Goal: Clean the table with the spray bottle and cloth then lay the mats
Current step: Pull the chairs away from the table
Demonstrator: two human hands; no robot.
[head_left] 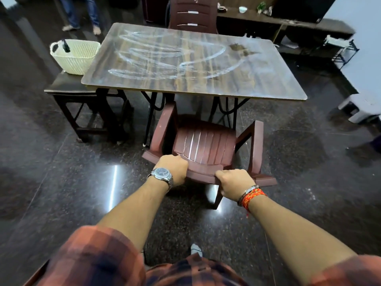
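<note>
Guy in a checked orange/dark shirt (92, 256) w/ rolled sleeves is standing behind a brown plastic chair (206, 143). Both hands are on the curved top edge of its ribbed back. Left hand (175, 169) is clamped on the rail, knuckles up and fingers curled over the front. It's got a chunky steel watch (161, 174) on the wrist. Right hand (235, 181) is clamped on the same rail, fingers wrapped over the edge, w/ red/orange thread + a metal bangle (252, 196) at the wrist.

The chair's front end sits under the near edge of the table (268, 79), which is right in front of him. The top is a rectangle w/ rounded corners in glossy wood-grain laminate, on thin black metal legs. It's got white smeary streaks (156, 52) in big looping arcs over most of it, plus a dark bare patch near the far right.

At the left a cream perforated plastic basket (76, 56) sits on a dark wooden side table (68, 87), just beside the big table's left edge. Something black (66, 46) pokes out of the basket, can't tell what tbh.

A 2nd brown chair (192, 15) is at the far side. Someone's jeans legs (82, 13), barefoot, are at the back left. The floor (61, 182) is dark speckled polished stone, v. shiny. There's a pale stool (358, 106) off to the right.
</note>
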